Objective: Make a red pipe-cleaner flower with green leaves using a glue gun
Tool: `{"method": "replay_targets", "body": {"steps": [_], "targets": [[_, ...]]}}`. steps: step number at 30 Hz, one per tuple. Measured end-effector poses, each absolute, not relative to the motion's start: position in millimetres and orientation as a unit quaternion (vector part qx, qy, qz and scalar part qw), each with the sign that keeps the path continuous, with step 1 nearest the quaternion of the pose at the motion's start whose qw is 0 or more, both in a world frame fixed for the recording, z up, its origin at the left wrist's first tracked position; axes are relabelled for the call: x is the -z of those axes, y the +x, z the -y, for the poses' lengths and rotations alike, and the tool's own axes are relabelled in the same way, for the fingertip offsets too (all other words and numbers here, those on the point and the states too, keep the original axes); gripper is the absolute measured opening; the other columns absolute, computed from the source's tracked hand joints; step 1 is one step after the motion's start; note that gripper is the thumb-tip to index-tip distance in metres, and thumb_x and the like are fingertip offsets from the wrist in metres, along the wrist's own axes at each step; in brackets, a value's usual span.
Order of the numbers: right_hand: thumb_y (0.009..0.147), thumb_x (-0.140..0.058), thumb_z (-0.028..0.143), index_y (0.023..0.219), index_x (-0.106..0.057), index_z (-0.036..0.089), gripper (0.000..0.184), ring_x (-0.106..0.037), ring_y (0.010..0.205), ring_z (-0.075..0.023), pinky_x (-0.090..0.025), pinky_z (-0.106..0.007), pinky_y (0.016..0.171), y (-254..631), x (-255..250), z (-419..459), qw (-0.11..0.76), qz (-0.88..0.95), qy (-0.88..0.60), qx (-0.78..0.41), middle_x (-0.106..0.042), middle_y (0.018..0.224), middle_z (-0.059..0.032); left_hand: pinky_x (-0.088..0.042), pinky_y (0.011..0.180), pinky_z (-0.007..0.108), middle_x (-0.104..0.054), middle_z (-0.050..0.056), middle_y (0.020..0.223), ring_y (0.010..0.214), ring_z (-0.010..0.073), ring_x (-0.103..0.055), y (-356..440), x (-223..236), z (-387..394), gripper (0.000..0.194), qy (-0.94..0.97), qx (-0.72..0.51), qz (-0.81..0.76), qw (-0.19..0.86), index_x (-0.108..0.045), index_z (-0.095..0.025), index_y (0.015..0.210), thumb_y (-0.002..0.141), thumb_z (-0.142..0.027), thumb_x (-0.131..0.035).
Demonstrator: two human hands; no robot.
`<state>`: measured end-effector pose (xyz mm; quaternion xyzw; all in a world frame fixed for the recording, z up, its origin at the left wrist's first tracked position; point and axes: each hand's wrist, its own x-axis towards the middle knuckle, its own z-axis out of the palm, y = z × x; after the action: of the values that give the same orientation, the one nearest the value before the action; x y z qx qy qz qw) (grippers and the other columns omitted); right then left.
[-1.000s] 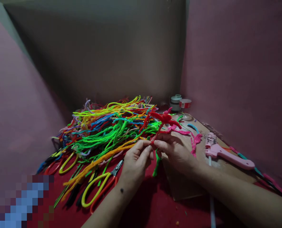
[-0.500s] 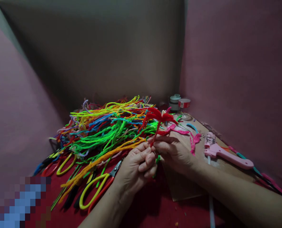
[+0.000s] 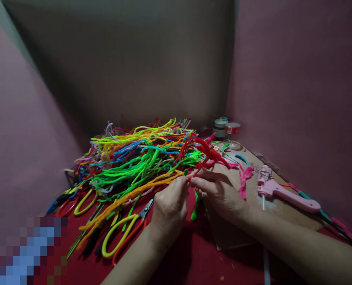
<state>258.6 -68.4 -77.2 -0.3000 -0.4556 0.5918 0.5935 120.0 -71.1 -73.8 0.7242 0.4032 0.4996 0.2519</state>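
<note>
Between my two hands is a red pipe-cleaner flower (image 3: pixel 210 152), its looped petals leaning up and to the right. My left hand (image 3: pixel 172 202) is closed, pinching the lower end of its stem. My right hand (image 3: pixel 219 192) pinches the same stem just beside it, the fingertips of both hands nearly touching. The exact end of the stem is hidden by my fingers. Below the hands hangs or lies a green pipe-cleaner piece (image 3: pixel 196 206); I cannot tell whether it is attached.
A heap of coloured pipe cleaners (image 3: pixel 134 162) lies left of my hands. Scissors with yellow and red handles (image 3: pixel 120 233) lie near my left forearm. On a board (image 3: pixel 223 233) rest a pink glue gun (image 3: pixel 288 194) and pink pieces (image 3: pixel 245 180). A tape roll (image 3: pixel 233 128) stands behind.
The red flower has tipped to the right. My left hand has turned over so that its back now faces me, while both hands keep their pinch on the stem.
</note>
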Motion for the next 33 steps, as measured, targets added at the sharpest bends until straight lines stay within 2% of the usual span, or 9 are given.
{"method": "replay_targets", "body": {"steps": [4, 9, 14, 19, 22, 24, 27, 30, 33], "targets": [[0.072, -0.068, 0.024, 0.08, -0.072, 0.022, 0.009, -0.058, 0.087, -0.018, -0.04, -0.035, 0.086, 261.2, 80.5, 66.1, 0.589, 0.497, -0.297, -0.564, -0.067, 0.086, -0.0017, -0.038, 0.06, 0.021, -0.056, -0.001, 0.067, 0.06, 0.0118, -0.048, 122.0, 69.7, 70.0, 0.008, 0.686, -0.52, -0.412, 0.299, -0.063, -0.022, 0.081, 0.08, -0.022, -0.055], [0.07, -0.069, 0.021, 0.077, -0.071, 0.024, 0.008, -0.058, 0.086, -0.018, -0.041, -0.037, 0.086, 262.6, 79.7, 63.6, 0.604, 0.489, -0.287, -0.56, -0.067, 0.082, -0.0002, -0.023, 0.042, 0.017, -0.038, -0.007, 0.051, 0.043, 0.0048, -0.028, 125.4, 58.0, 72.1, 0.012, 0.562, -0.472, -0.401, 0.549, -0.053, -0.018, 0.073, 0.08, -0.027, -0.056], [0.075, -0.063, 0.019, 0.083, -0.072, 0.023, 0.013, -0.057, 0.08, -0.0163, -0.041, -0.034, 0.083, 265.0, 74.7, 63.2, 0.574, 0.525, -0.267, -0.57, -0.067, 0.079, -0.0004, -0.014, 0.036, 0.015, -0.036, -0.009, 0.047, 0.036, 0.0019, -0.015, 120.2, 53.7, 71.0, 0.012, 0.448, -0.405, -0.314, 0.732, -0.046, -0.018, 0.074, 0.082, -0.025, -0.054], [0.076, -0.062, 0.018, 0.086, -0.073, 0.022, 0.015, -0.056, 0.077, -0.015, -0.041, -0.032, 0.082, 267.7, 77.7, 61.8, 0.547, 0.534, -0.251, -0.593, -0.064, 0.077, -0.0005, -0.012, 0.032, 0.014, -0.032, -0.011, 0.049, 0.036, 0.0017, -0.006, 115.2, 51.0, 66.9, 0.01, 0.431, -0.324, -0.268, 0.798, -0.052, -0.02, 0.094, 0.085, -0.023, -0.049], [0.075, -0.064, 0.016, 0.084, -0.073, 0.023, 0.015, -0.055, 0.08, -0.0151, -0.041, -0.032, 0.082, 266.3, 81.2, 60.6, 0.561, 0.512, -0.247, -0.602, -0.063, 0.081, 0.0, -0.013, 0.032, 0.014, -0.033, -0.01, 0.049, 0.035, 0.0026, -0.009, 116.0, 51.7, 65.5, 0.013, 0.465, -0.319, -0.291, 0.773, -0.051, -0.021, 0.096, 0.085, -0.027, -0.049], [0.072, -0.066, 0.014, 0.08, -0.073, 0.025, 0.015, -0.055, 0.082, -0.0149, -0.041, -0.031, 0.083, 264.7, 83.9, 59.9, 0.596, 0.494, -0.244, -0.584, -0.062, 0.081, 0.0014, -0.016, 0.034, 0.015, -0.034, -0.009, 0.048, 0.036, 0.0032, -0.015, 118.3, 54.6, 66.4, 0.013, 0.522, -0.337, -0.34, 0.705, -0.052, -0.019, 0.084, 0.085, -0.032, -0.048], [0.07, -0.068, 0.013, 0.074, -0.073, 0.026, 0.014, -0.055, 0.082, -0.0149, -0.042, -0.031, 0.083, 262.9, 87.2, 59.1, 0.632, 0.483, -0.246, -0.554, -0.062, 0.079, 0.0022, -0.028, 0.043, 0.018, -0.044, -0.004, 0.054, 0.044, 0.0059, -0.034, 122.7, 61.5, 69.9, 0.022, 0.658, -0.381, -0.425, 0.491, -0.051, -0.017, 0.069, 0.084, -0.031, -0.048], [0.07, -0.068, 0.017, 0.075, -0.073, 0.025, 0.011, -0.057, 0.082, -0.016, -0.043, -0.031, 0.081, 261.8, 88.5, 59.0, 0.623, 0.497, -0.274, -0.538, -0.064, 0.079, 0.0013, -0.038, 0.06, 0.022, -0.056, 0.001, 0.068, 0.062, 0.0108, -0.05, 125.9, 68.3, 72.1, 0.013, 0.75, -0.41, -0.44, 0.273, -0.056, -0.017, 0.075, 0.083, -0.022, -0.047], [0.069, -0.07, 0.019, 0.077, -0.074, 0.026, 0.012, -0.059, 0.087, -0.0186, -0.043, -0.033, 0.085, 261.1, 87.1, 59.8, 0.619, 0.493, -0.309, -0.528, -0.066, 0.08, 0.0008, -0.039, 0.063, 0.022, -0.059, 0.001, 0.073, 0.065, 0.0119, -0.051, 126.3, 72.0, 71.5, 0.015, 0.777, -0.429, -0.412, 0.208, -0.058, -0.018, 0.081, 0.084, -0.018, -0.043]]}}
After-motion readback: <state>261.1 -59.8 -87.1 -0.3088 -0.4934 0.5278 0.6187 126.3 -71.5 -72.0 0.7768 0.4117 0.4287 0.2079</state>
